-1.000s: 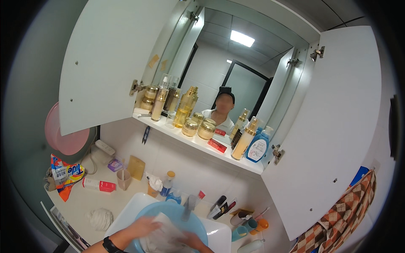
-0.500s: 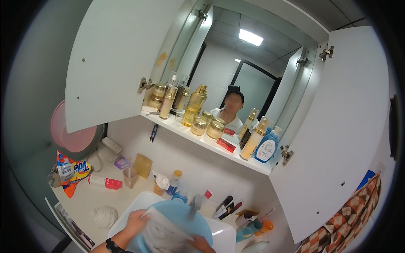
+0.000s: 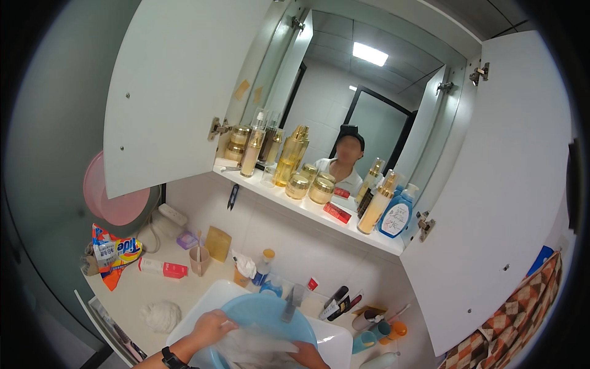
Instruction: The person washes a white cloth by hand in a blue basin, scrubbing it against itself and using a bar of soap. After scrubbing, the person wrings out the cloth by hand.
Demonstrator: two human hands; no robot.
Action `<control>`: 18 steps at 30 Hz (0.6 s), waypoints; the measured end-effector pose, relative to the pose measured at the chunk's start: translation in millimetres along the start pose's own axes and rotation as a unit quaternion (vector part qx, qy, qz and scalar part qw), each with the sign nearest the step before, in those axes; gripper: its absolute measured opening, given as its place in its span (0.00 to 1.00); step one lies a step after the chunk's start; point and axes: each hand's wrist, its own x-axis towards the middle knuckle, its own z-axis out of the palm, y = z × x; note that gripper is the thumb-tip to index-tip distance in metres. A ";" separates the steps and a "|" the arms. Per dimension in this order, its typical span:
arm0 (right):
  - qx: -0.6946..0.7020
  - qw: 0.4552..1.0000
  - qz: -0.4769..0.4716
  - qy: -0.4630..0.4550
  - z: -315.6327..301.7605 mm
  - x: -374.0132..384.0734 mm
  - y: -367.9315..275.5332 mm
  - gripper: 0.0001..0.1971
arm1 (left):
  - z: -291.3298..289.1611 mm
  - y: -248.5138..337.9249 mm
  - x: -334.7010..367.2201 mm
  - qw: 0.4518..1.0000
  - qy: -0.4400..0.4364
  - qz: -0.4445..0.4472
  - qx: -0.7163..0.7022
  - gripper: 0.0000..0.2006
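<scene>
Both my hands are over a light blue basin [image 3: 261, 307] set in the white sink [image 3: 337, 341]. Stretched between them is a white cloth [image 3: 255, 348], smeared by motion. My left hand [image 3: 212, 328], with a dark band on its wrist, grips the cloth's left end between thumb and fingers. At the cloth's other end, my right hand [image 3: 307, 355] is closed on it, partly cut off by the lower edge. A grey faucet [image 3: 291, 302] reaches over the basin's far side. To the left, a bunched white cloth [image 3: 161, 317] lies on the counter.
A colourful detergent bag [image 3: 114, 255], a red-and-white tube [image 3: 163, 268] and a toothbrush cup [image 3: 200, 261] stand or lie at left. Bottles and cups [image 3: 364, 340] are right of the sink. Above, an open cabinet's shelf [image 3: 295, 200] holds several cosmetics. A drawer [image 3: 107, 329] juts out at left.
The cloth has dropped from a raised, slanted sheet to a lower, bunched spread between my hands. The whole view has shifted slightly.
</scene>
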 end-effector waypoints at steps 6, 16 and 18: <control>0.003 1.000 0.024 -0.016 -23.7 -18.2 -9.4 0.17 | -10.7 24.1 8.9 0.954 0.152 -0.079 -0.245 0.07; 0.241 0.949 0.200 0.042 -28.1 -27.5 4.8 0.19 | -16.7 17.0 33.2 0.884 0.235 -0.133 -0.381 0.09; 0.317 0.924 0.175 0.125 -7.3 -18.4 17.9 0.14 | -3.7 -2.1 26.8 0.905 0.184 -0.137 -0.358 0.08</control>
